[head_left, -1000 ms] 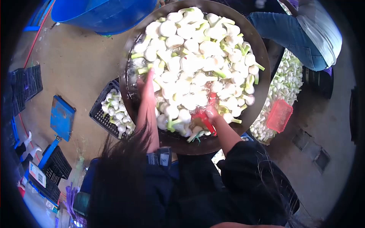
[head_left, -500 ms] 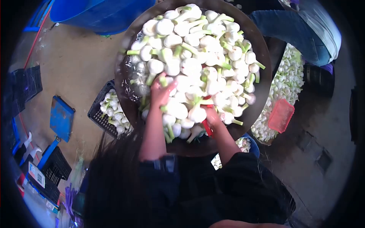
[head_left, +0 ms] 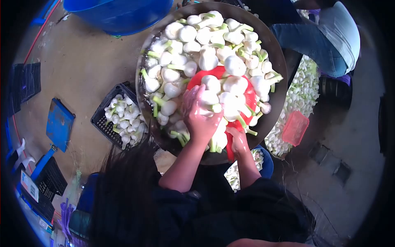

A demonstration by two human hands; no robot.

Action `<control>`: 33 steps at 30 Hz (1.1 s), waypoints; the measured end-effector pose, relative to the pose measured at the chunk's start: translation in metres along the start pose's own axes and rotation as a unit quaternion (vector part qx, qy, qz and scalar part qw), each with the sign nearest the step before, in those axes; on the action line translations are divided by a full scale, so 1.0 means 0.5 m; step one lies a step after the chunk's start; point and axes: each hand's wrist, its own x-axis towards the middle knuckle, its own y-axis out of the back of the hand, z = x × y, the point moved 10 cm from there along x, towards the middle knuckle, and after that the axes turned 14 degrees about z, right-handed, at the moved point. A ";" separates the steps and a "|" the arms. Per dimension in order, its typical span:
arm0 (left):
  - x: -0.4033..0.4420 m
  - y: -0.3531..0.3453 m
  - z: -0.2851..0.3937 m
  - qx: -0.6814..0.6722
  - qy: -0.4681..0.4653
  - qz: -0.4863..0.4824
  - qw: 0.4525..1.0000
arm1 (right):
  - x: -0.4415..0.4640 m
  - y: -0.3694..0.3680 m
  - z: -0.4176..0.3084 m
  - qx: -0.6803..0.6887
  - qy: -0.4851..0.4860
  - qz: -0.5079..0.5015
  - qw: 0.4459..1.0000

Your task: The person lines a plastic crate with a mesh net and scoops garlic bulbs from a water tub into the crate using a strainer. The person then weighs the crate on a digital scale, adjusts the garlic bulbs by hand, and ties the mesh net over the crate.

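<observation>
Lifted from among the garlic, the heaped scoop now sits over the pan, grasped in my right hand while my left hand cups its load, whether gripping I cannot tell, and keeping it level should prevent spills.

Glossy white on the garlic bulbs, bright green on their stems, and a blazing red scoop right among them! Dark brown for the basin, strong blue on the big tub. Black crate here, with a grid pattern of holes; paler, pinkish red on the small basket. Blue panel, blotched rusty brown! Purple strips low down, tan floor, blue jeans, white shirt, black sleeve.
</observation>
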 end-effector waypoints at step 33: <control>0.004 0.754 -0.907 0.154 0.310 0.137 0.928 | -0.289 -0.512 0.496 -0.384 0.475 0.089 0.786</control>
